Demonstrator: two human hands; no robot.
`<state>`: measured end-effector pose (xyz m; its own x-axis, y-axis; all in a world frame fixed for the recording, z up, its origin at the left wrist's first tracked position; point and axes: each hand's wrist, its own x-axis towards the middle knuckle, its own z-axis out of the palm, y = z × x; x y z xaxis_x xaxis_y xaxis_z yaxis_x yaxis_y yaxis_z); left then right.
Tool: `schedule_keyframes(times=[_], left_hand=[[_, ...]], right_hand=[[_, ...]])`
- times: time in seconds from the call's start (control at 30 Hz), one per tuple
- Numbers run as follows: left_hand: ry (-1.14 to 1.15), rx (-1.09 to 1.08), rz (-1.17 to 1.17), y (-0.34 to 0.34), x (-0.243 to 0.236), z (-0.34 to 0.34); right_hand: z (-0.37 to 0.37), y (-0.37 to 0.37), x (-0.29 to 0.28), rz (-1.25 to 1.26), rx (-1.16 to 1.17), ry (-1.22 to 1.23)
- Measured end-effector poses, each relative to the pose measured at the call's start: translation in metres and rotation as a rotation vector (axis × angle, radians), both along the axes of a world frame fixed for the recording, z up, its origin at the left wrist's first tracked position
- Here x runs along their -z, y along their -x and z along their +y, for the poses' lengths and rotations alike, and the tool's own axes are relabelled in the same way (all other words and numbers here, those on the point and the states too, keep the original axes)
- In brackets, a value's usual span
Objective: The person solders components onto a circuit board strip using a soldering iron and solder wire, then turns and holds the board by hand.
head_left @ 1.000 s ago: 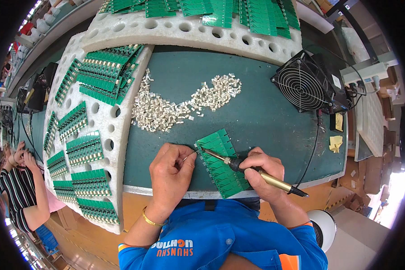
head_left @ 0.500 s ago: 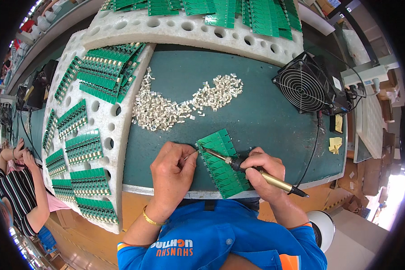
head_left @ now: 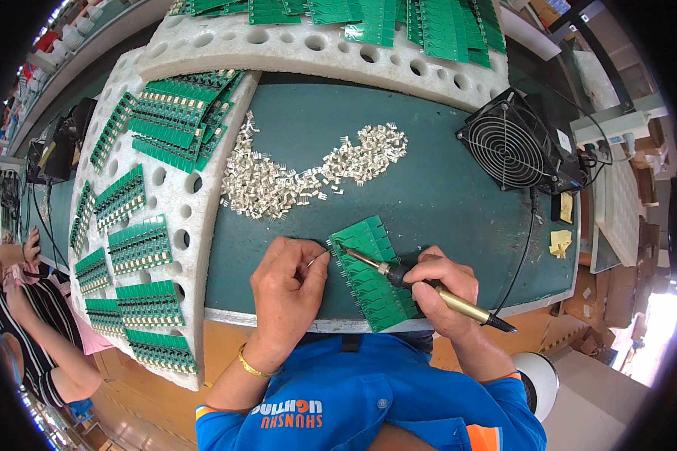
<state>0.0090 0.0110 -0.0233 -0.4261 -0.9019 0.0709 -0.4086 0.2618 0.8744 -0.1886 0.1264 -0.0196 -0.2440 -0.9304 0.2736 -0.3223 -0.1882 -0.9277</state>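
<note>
A green desk (head_left: pixel 444 188) carries white foam racks (head_left: pixel 188 203) of green boards, a black fan (head_left: pixel 515 146) and a heap of small metal parts (head_left: pixel 293 180). At its near edge lies a green circuit board panel (head_left: pixel 372 274). The right hand (head_left: pixel 440 293), fingers wrapped around a soldering iron (head_left: pixel 429 289), sets its tip on the panel's upper left corner, where the left hand (head_left: pixel 289 289) pinches a thin wire (head_left: pixel 317 259), fingers nearly closed.

An electronics assembly workshop: green circuit boards (head_left: pixel 165 128) stacked on white foam trays (head_left: pixel 195 195) at 10 o'clock, a small fan (head_left: pixel 515 143) at 2 o'clock, a soldering iron (head_left: pixel 429 287) at center.
</note>
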Motion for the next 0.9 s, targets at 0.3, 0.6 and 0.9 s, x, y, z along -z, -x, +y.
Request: schedule_keyframes(times=[0.3, 0.6, 0.9], left_hand=[[-0.044, -0.030, 0.050, -0.004, 0.005, -0.001], [-0.161, -0.027, 0.057, -0.007, 0.002, -0.001], [-0.161, -0.024, 0.061, 0.000, -0.002, -0.004]], right_hand=[[0.005, 0.004, 0.003, -0.045, 0.011, 0.090], [0.001, -0.003, 0.005, 0.465, 0.051, 0.149], [-0.003, -0.025, 0.001, 0.736, 0.112, -0.064]])
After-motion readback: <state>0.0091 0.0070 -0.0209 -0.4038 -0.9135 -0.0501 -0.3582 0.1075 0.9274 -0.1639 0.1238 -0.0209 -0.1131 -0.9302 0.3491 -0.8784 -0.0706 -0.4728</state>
